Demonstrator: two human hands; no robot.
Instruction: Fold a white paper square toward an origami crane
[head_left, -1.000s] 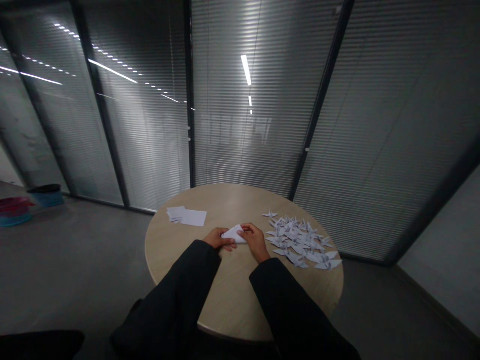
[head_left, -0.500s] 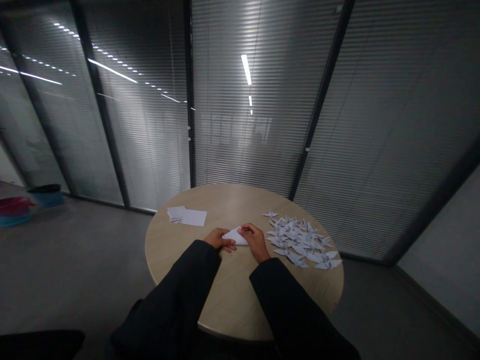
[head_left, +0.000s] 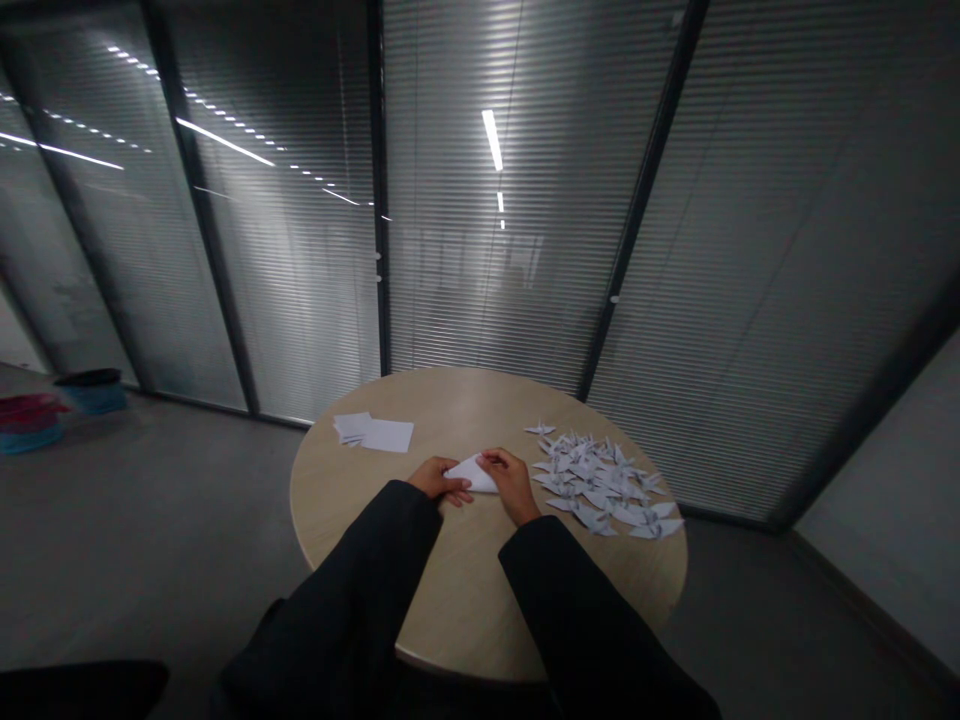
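A white sheet of paper folded into a triangle (head_left: 474,473) lies on the round wooden table (head_left: 465,590), between my two hands. My left hand (head_left: 436,479) pinches its left corner with curled fingers. My right hand (head_left: 510,479) presses its fingertips down on the right edge of the fold. Both arms wear dark sleeves.
A pile of several folded white paper cranes (head_left: 600,483) lies right of my right hand. A small stack of flat white sheets (head_left: 373,432) sits at the table's far left. Glass walls with blinds stand behind; coloured tubs (head_left: 30,420) rest on the floor at far left.
The hands have barely shifted; the folded paper lies a little flatter on the table than a second ago.
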